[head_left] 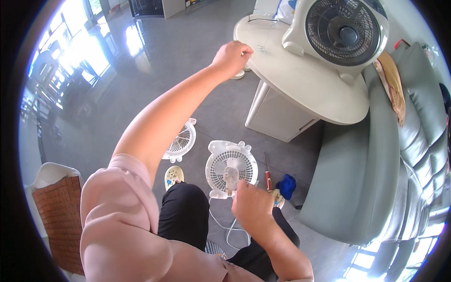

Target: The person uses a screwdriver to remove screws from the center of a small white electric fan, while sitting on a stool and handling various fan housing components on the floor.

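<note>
My left arm reaches out to the left rim of the white oval table (324,101). There my left hand (231,57) is closed with its fingertips pinched, and what they hold, if anything, is too small to name. A few small metal pieces, perhaps screws (261,49), lie on the tabletop beside it. Below, my right hand (253,203) is curled closed at the lower edge of a white fan housing (243,162), close to its motor (230,177). Its fingers are partly hidden, so their contents do not show. A white cord (230,230) trails below the housing.
A white round fan grille (181,143) lies on the floor under my left forearm. Right of the housing are a red-handled screwdriver (268,181) and a blue bundle (286,185). A larger fan (343,33) stands on the table. A grey-green sofa (350,188) borders the right.
</note>
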`<state>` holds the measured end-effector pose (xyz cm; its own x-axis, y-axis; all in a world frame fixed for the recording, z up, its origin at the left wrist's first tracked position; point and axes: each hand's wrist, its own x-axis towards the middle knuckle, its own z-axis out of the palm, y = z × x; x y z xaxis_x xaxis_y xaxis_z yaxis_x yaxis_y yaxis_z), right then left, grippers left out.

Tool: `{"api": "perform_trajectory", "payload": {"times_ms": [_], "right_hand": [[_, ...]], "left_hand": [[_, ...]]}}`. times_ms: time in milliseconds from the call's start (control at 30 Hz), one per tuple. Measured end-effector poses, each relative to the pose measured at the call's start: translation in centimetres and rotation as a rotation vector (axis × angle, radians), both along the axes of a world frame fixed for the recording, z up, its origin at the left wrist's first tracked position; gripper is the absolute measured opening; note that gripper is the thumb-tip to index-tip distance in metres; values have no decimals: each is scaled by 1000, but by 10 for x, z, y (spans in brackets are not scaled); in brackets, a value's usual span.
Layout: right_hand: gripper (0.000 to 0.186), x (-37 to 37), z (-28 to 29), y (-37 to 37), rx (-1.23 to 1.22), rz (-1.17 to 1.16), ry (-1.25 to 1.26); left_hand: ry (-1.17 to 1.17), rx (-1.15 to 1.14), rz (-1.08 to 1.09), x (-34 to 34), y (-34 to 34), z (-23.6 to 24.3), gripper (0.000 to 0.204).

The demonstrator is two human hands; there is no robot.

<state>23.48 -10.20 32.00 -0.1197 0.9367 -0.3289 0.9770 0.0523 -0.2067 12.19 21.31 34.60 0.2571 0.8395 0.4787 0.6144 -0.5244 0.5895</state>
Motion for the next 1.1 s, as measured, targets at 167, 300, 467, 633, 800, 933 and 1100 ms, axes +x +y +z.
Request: {"api": "perform_trajectory", "payload": {"times_ms": [167,300,467,633,800,933,1100], "right_hand": [[18,25,-16,-26,88,124,38],[18,39,-29,-24,72,116,73],[11,46,-24,-23,29,138,98],[10,52,-21,-25,30,129,165],[9,56,-31,-27,32,123,126],[11,54,-14,-24,61,116,126],[11,80,-30,-10,-35,-28,-34]], "left_hand": [[-24,37,47,43,38,0,18],[158,121,130,64,43,-9,16],[264,118,128,74,44,-2,15],[366,139,149,78,47,3,15],[542,215,74,84,51,-5,15],[787,581,-48,62,99,-4,14],[520,733,-153,94,71,-4,7]]}}
